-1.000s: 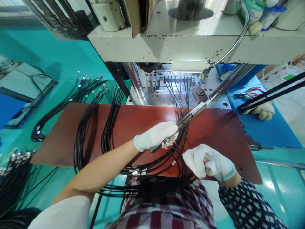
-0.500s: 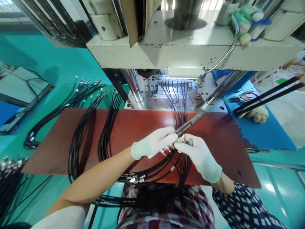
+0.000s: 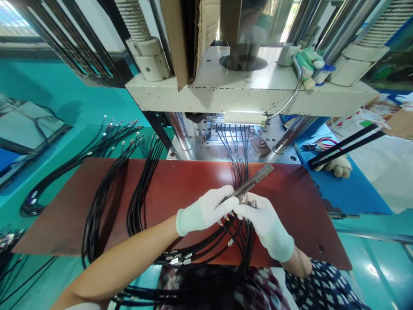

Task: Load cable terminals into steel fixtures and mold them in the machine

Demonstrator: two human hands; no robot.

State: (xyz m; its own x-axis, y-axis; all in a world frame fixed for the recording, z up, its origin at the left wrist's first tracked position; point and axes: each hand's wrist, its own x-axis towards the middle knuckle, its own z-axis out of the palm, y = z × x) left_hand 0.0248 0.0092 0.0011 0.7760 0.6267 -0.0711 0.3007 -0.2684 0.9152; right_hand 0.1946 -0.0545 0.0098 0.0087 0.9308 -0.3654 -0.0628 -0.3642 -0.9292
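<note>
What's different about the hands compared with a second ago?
The right hand has moved leftward, from apart to close beside the left hand, at the metal bar. The left hand still holds the bar; black cable bundles still lie across the board.

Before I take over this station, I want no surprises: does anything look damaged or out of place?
Mainly wear: the white plate has dark marks like chipped paint along its front, and the blue surface looks ragged at its left edge. No spill shows.
</note>
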